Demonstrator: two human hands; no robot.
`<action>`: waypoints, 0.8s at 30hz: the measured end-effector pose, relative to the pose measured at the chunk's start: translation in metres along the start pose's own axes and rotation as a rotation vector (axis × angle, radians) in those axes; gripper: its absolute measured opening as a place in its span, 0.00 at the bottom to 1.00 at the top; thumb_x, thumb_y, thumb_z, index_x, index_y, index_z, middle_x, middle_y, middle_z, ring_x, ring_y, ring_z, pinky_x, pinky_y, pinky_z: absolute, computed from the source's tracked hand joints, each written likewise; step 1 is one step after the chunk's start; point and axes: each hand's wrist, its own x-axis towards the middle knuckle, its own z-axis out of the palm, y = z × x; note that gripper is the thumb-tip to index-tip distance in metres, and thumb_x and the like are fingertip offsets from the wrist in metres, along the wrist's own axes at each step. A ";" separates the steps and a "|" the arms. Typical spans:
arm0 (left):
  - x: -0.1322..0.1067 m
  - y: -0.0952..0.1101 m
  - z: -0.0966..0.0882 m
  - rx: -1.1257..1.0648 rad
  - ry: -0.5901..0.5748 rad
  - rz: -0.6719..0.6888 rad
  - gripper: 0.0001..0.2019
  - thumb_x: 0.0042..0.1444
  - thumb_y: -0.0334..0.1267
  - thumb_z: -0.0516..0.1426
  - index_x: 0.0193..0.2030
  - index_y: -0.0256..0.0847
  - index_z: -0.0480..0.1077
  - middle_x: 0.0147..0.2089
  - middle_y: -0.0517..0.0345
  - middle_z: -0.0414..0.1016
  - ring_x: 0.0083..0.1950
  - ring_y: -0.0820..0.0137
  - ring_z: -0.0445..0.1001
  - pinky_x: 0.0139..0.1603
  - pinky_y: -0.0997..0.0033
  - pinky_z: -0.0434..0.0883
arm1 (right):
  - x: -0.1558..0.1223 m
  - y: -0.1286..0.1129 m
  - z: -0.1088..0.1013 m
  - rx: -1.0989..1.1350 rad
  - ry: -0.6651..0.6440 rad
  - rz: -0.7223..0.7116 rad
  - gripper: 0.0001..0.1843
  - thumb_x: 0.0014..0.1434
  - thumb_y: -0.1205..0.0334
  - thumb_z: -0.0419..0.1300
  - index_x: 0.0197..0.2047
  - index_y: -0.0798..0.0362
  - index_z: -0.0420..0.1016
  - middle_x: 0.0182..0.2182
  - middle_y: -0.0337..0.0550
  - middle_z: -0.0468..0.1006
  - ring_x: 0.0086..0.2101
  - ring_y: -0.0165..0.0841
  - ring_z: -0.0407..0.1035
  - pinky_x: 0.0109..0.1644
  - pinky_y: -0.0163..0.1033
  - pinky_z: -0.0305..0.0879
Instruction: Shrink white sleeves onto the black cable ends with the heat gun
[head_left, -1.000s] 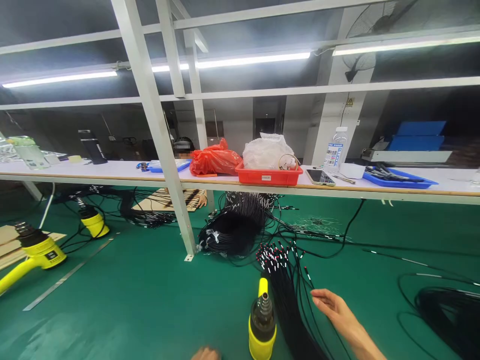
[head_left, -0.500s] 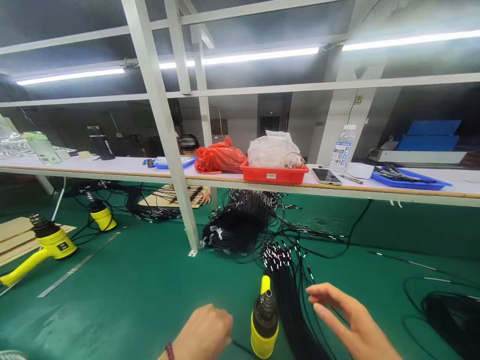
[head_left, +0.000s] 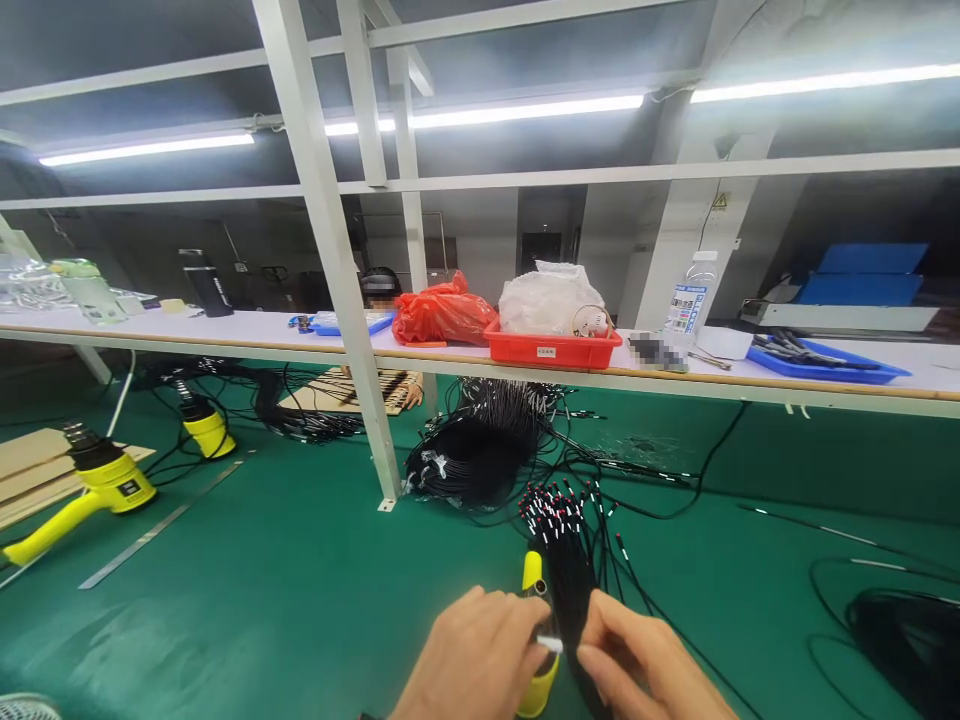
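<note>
Both hands low at the near edge. Left hand (head_left: 480, 655) and right hand (head_left: 645, 665) meet fingertip to fingertip beside the bundle (head_left: 568, 570) of black wires. The left fingers are pinched on a white wire end (head_left: 550, 645). The right fingertips press against the bundle; whether they clamp it I cannot tell. The bundle runs straight away from the hands, its red and white tips fanned out at the far end. A heat gun (head_left: 533, 572) stands just left of it, mostly hidden behind the left hand.

Room to move: wide bare mat (head_left: 285, 610) to the left, right out to a flat metal strip (head_left: 154, 528). Ahead, the post (head_left: 337, 280) lands its foot near a coil (head_left: 469, 462). To the right, loose single wires cross the mat. The shelf (head_left: 187, 338) edge runs across the whole width, well above the hands.

The count:
- Three yellow heat guns: the one at the hands, one (head_left: 101, 482) far left, one (head_left: 204, 430) behind it.
- Two black coils: the one by the post, another (head_left: 911, 630) at the right edge.
- On the shelf: one red tray (head_left: 553, 352), a red bag (head_left: 444, 315), a white bag (head_left: 547, 297), one bottle (head_left: 688, 300) and two blue trays, one (head_left: 847, 365) right, one (head_left: 341, 325) left.

Green matting covers the bench, white steel framing stands over it, tube lights are on, and the hall behind is dark. Another person's hand (head_left: 409, 397) rests under the shelf on the far side.
</note>
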 end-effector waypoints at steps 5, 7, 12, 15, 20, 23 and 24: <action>0.000 -0.007 -0.011 -0.021 -0.127 -0.078 0.12 0.69 0.35 0.46 0.38 0.42 0.69 0.33 0.59 0.75 0.32 0.66 0.72 0.33 0.69 0.67 | 0.006 -0.003 -0.008 0.016 0.015 0.005 0.16 0.65 0.49 0.49 0.28 0.49 0.57 0.26 0.34 0.63 0.28 0.31 0.58 0.32 0.33 0.55; 0.000 -0.009 -0.009 -0.062 -0.182 -0.198 0.09 0.66 0.36 0.52 0.35 0.41 0.69 0.34 0.60 0.74 0.33 0.67 0.72 0.37 0.68 0.67 | 0.012 -0.003 -0.006 0.031 0.028 0.000 0.16 0.65 0.51 0.48 0.28 0.49 0.56 0.25 0.33 0.60 0.27 0.30 0.55 0.30 0.33 0.53; 0.004 -0.014 0.003 -0.286 -0.236 -0.503 0.15 0.65 0.43 0.53 0.28 0.41 0.62 0.31 0.62 0.69 0.33 0.69 0.66 0.33 0.72 0.61 | 0.025 0.001 -0.002 0.079 0.059 -0.030 0.15 0.65 0.55 0.50 0.27 0.49 0.54 0.25 0.32 0.59 0.27 0.29 0.53 0.29 0.32 0.51; 0.005 -0.017 0.008 -0.425 -0.197 -0.577 0.17 0.66 0.45 0.49 0.26 0.41 0.58 0.28 0.64 0.65 0.31 0.71 0.61 0.33 0.72 0.58 | 0.029 0.004 -0.002 0.061 0.077 -0.031 0.15 0.65 0.56 0.50 0.28 0.49 0.54 0.25 0.32 0.60 0.27 0.29 0.54 0.29 0.32 0.51; 0.005 -0.021 0.016 -0.533 -0.126 -0.602 0.19 0.67 0.47 0.46 0.25 0.41 0.56 0.26 0.65 0.60 0.30 0.71 0.57 0.31 0.71 0.54 | 0.032 0.008 -0.001 0.014 0.099 -0.040 0.15 0.65 0.57 0.50 0.28 0.49 0.54 0.24 0.31 0.61 0.26 0.28 0.54 0.28 0.32 0.50; 0.006 -0.022 0.020 -0.568 -0.093 -0.613 0.19 0.66 0.46 0.48 0.24 0.41 0.56 0.25 0.65 0.59 0.29 0.72 0.56 0.30 0.71 0.53 | 0.034 0.010 0.001 -0.015 0.114 -0.027 0.14 0.66 0.56 0.50 0.28 0.49 0.55 0.24 0.31 0.63 0.26 0.29 0.57 0.29 0.32 0.52; 0.007 -0.023 0.022 -0.574 -0.084 -0.617 0.19 0.65 0.46 0.49 0.24 0.41 0.57 0.25 0.66 0.59 0.29 0.72 0.56 0.30 0.72 0.53 | 0.034 0.010 0.002 -0.025 0.119 -0.026 0.14 0.65 0.56 0.50 0.28 0.49 0.55 0.25 0.32 0.63 0.27 0.29 0.58 0.30 0.32 0.53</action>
